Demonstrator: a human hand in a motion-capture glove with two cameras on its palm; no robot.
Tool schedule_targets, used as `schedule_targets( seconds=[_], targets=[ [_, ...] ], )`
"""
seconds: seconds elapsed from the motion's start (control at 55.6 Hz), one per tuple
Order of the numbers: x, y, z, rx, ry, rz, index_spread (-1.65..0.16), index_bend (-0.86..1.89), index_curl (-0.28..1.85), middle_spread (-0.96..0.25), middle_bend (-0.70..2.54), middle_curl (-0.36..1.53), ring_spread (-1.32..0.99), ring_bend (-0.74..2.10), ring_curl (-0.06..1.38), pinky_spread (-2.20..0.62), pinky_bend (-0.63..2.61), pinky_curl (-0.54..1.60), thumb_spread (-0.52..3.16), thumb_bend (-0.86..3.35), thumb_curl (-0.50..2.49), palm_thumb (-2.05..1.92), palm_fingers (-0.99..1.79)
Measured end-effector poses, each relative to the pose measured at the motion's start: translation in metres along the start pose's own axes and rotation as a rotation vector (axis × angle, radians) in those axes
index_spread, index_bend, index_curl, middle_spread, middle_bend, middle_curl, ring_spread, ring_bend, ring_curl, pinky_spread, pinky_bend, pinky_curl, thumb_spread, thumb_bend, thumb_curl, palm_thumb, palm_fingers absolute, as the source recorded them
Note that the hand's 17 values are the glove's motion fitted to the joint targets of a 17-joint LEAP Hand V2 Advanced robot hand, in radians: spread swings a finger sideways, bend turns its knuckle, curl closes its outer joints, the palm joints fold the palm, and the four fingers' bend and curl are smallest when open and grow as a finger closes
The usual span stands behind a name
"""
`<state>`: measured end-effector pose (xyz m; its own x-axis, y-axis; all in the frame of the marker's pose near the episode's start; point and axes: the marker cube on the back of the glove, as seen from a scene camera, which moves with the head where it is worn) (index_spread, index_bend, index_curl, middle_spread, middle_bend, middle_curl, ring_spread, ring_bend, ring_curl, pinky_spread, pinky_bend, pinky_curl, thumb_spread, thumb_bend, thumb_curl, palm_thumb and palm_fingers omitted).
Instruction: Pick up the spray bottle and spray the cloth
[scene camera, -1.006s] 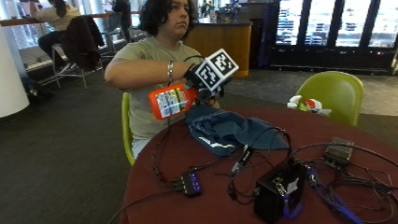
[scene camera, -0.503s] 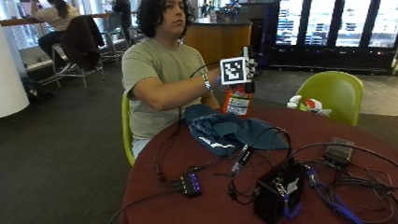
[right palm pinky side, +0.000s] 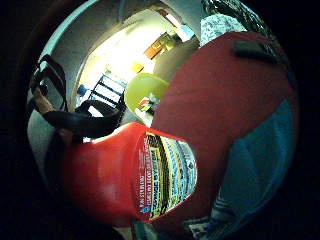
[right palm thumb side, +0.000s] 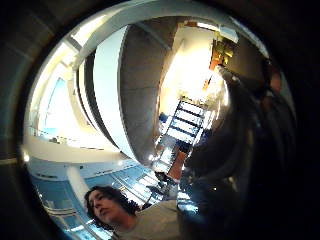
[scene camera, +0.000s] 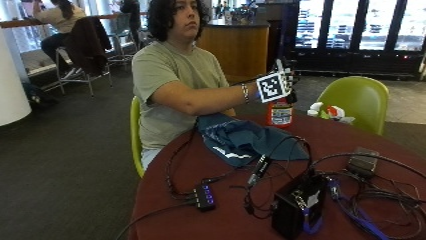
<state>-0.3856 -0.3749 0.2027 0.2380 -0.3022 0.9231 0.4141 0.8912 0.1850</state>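
And here is the gloved right hand (scene camera: 285, 85) up at the far side of the round maroon table (scene camera: 226, 210), wrapped around the top of the red spray bottle (scene camera: 280, 113). The bottle stands upright, its base at or just above the tabletop; contact there cannot be told from across the table. The little-finger palm camera shows the red body and its printed label (right palm pinky side: 167, 175) filling the view close to the palm, with black straps across the shoulder of the bottle, so the fingers read as curled round it and gripping.

The dark blue cloth (scene camera: 243, 141) lies bunched on the table just to the near left of the bottle, between bottle and person. That makes the job plain, in my judgement: the nozzle needs turning toward the cloth and tipping down a little, close enough that the mist lands on fabric and not on the electronics. A black box (scene camera: 297, 207) and a tangle of cables (scene camera: 373, 200) sit nearer the camera on the right, and one cable runs right over the cloth's edge, so spraying toward the far left part of the cloth looks safest.

Now the unknowns. The trigger and nozzle are hidden behind the hand, so which way the nozzle points is anyone's guess, as is whether a finger is on the trigger. The thumb-side camera shows only the room and the person, nothing of the bottle.
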Motion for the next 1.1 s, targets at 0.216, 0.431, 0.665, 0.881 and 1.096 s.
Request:
schedule_targets(
  seconds=[0.216, 0.431, 0.665, 0.881, 1.096],
  targets=[
    [0.006, -0.016, 0.004, 0.093, -0.002, 0.030, -0.21, 0.16, 0.60, -0.11, 0.62, 0.57, -0.14, 0.69, 0.50, -0.23, 0.51, 0.44, 0.58, -0.02, 0.87, 1.04, 1.30],
    [-0.002, 0.015, -0.014, -0.125, 0.005, 0.204, -0.25, 0.14, 0.59, -0.06, 0.47, 0.53, -0.10, 0.59, 0.49, 0.00, 0.31, 0.41, 0.70, -0.02, 0.83, 1.01, 0.67],
    [0.003, 0.091, -0.111, -0.264, 0.566, 0.210, -0.35, 0.10, 0.39, -0.03, 0.23, 0.41, -0.07, 0.46, 0.39, 0.21, 0.40, 0.38, 0.93, -0.05, 0.66, 0.81, 0.31],
    [-0.029, 0.160, -0.153, -0.336, 0.816, 0.124, -0.40, 0.13, 0.31, -0.06, 0.20, 0.38, -0.07, 0.44, 0.36, 0.23, 0.37, 0.35, 1.04, -0.02, 0.55, 0.76, 0.33],
    [-0.068, 0.217, -0.156, -0.403, 1.031, 0.029, -0.41, 0.13, 0.28, -0.06, 0.20, 0.37, -0.07, 0.43, 0.35, 0.20, 0.32, 0.34, 1.09, -0.02, 0.48, 0.76, 0.34]
  ],
)
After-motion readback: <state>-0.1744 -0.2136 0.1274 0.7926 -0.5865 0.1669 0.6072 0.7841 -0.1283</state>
